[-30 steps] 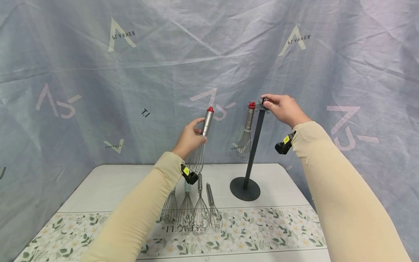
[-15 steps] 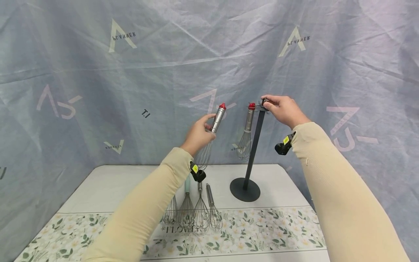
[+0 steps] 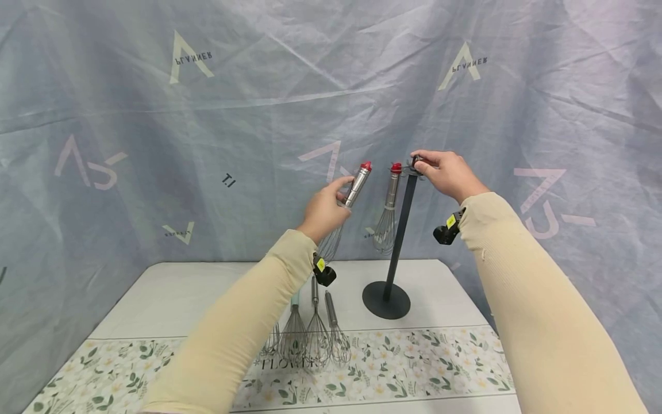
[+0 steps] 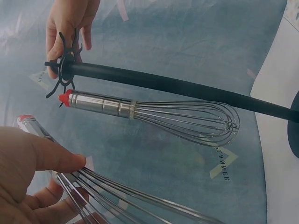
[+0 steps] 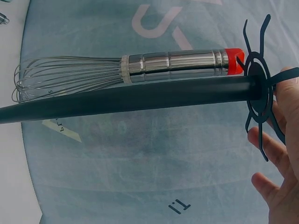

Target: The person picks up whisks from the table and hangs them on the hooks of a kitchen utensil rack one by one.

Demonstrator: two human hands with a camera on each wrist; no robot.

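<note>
The left hand (image 3: 326,210) is gripping a red-tipped silver wire whisk (image 3: 357,187) (tilted), the right hand (image 3: 449,173) pinching a black pole stand (image 3: 400,238).

Held whisk's handle (image 3: 357,187) in glossy metal, matt stand (image 3: 400,236), wrinkled cloth backdrop (image 3: 248,138).

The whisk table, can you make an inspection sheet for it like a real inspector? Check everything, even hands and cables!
Surface: white table with a flowery strip across it.
Job's things: held whisk with a red tip; hanging whisk, also red-tipped, on the black stand.
Clutter: four more whisks lie side by side, the leftmost partly hidden by the left sleeve.
Hands: left hand grips the held whisk; right hand holds the stand's top.
Cables: nothing seen.
Surroundings: wrinkled grey-blue cloth with printed letters behind the table.
</note>
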